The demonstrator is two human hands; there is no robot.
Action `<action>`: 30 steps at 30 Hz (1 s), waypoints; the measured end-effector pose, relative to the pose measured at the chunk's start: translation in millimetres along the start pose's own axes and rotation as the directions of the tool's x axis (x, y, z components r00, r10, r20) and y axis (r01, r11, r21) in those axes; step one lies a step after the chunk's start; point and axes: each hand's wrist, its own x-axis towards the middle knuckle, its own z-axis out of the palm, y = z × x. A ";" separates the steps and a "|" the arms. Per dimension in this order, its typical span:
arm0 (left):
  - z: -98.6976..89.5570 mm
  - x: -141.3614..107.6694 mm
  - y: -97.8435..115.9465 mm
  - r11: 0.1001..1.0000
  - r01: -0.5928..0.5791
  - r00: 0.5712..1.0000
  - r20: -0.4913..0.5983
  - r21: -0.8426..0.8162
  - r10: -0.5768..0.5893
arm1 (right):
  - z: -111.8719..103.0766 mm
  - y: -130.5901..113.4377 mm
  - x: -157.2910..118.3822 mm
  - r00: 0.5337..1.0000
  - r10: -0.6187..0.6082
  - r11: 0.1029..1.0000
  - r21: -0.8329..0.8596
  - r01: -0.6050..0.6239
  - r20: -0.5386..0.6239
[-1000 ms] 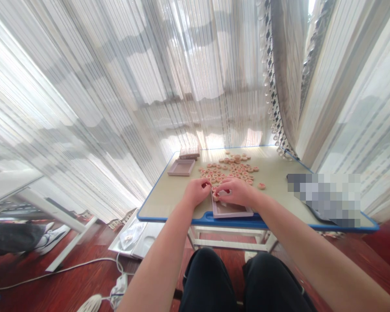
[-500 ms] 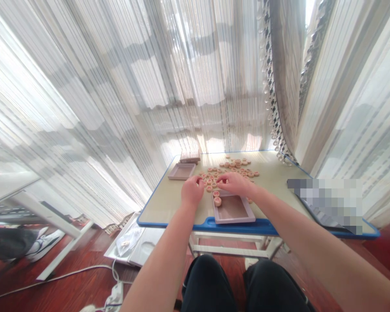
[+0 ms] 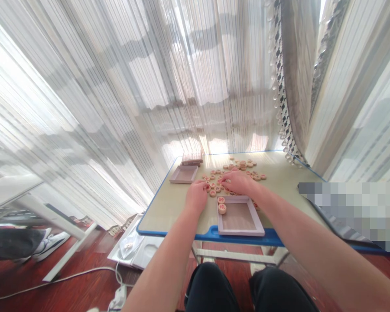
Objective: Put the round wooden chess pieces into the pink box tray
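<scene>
Many round wooden Chinese chess pieces [image 3: 212,193] with red or dark characters lie loosely spread over the table. My left hand [image 3: 197,194] is at the left edge of this spread, its fingers curled together, the tips against the pieces; whether one is between them is hidden. Among the pieces, my right hand [image 3: 239,182] has its fingers bent down and pinched at a chess piece [image 3: 219,182]. Nearer me is a shallow pinkish box tray [image 3: 240,233]. Two pieces, one red-marked piece [image 3: 222,209] in front of another, sit along its left side.
Another shallow tray [image 3: 183,174] stands at the far left of the table [image 3: 169,212], before a stacked flat box [image 3: 192,158]. A dark-edged, blurred-out object [image 3: 338,212] lies on the right. Sheer curtains hang behind. A person's shoe [image 3: 53,242] shows at left.
The view has shifted, so the table sits slightly lower and farther right. My left fingers have moved in against the pieces; my right fingers have lowered onto them. The two pieces remain in the near tray.
</scene>
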 end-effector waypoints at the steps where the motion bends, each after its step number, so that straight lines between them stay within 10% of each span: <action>1: -2.2 0.8 1.9 1.000 -0.003 1.000 -0.011 -0.006 0.003 | -1.4 -0.7 -1.0 1.000 0.007 1.000 0.004 -0.007 -0.010; 9: -22.5 48.3 18.8 0.974 -0.014 0.935 0.348 0.227 -0.067 | 2.7 3.3 5.1 0.997 -0.077 0.996 0.036 0.077 -0.001; 17: 1.5 67.5 5.2 0.984 -0.060 0.998 0.029 0.165 0.056 | 5.2 12.6 9.7 1.000 0.006 0.991 0.130 -0.007 0.002; 30: 10.7 65.1 1.2 0.969 -0.035 0.986 0.169 0.246 -0.007 | 7.7 1.4 12.6 0.997 0.054 0.994 0.098 -0.058 0.051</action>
